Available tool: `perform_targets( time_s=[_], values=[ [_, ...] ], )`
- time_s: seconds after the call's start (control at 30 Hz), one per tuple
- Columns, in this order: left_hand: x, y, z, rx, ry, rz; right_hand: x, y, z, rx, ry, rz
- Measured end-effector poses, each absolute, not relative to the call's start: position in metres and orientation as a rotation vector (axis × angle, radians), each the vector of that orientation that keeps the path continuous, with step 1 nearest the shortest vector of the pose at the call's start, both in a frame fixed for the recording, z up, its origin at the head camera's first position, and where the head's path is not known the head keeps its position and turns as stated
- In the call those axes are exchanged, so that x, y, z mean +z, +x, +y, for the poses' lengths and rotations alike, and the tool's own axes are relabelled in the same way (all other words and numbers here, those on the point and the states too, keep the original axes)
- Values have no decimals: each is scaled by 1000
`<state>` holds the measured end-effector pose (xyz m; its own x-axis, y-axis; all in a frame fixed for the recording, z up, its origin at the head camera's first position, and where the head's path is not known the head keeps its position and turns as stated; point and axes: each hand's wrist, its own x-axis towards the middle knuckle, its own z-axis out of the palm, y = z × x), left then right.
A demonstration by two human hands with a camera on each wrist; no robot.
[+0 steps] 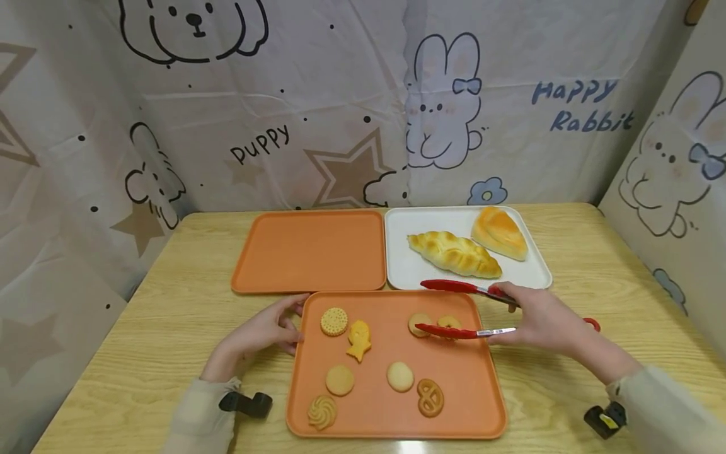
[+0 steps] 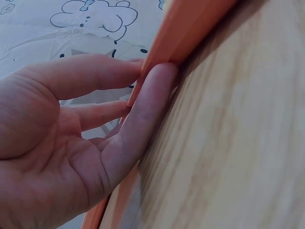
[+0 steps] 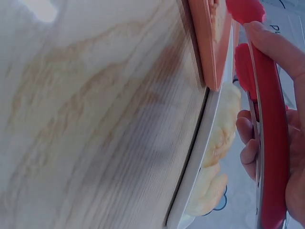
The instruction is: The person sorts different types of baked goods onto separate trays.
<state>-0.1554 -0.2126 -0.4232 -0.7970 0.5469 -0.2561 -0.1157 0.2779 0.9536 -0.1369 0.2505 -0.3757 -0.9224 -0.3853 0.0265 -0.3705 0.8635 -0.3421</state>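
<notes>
In the head view, my left hand [image 1: 265, 333] grips the left rim of the front orange tray [image 1: 380, 347]; the left wrist view shows fingers on both sides of that rim. My right hand [image 1: 541, 320] holds red-and-metal tongs [image 1: 448, 331], their arms spread apart. One tong tip lies over a round cookie [image 1: 418, 325] and a ring-shaped cookie [image 1: 449, 321], partly covering both; contact cannot be told. The other tip is by the white tray's front edge. Also on the orange tray lie a pretzel [image 1: 430, 398], a fish-shaped cookie [image 1: 359, 341], a swirl cookie [image 1: 322, 412] and several round cookies.
Behind stand another orange tray [image 1: 309, 252], with nothing on it, and a white tray [image 1: 403, 271]. The white one bears a braided loaf [image 1: 454, 253] and a wedge-shaped bun [image 1: 499, 233]. A printed cloth [image 1: 340, 94] closes off the wooden table's back and sides.
</notes>
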Motion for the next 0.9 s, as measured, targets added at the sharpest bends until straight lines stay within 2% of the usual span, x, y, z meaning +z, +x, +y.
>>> perform_targets(
  time_s=[0.9],
  values=[
    [-423, -156, -211, 1558, 380, 2020, -369, -137, 239, -401, -777, 2871]
  ],
)
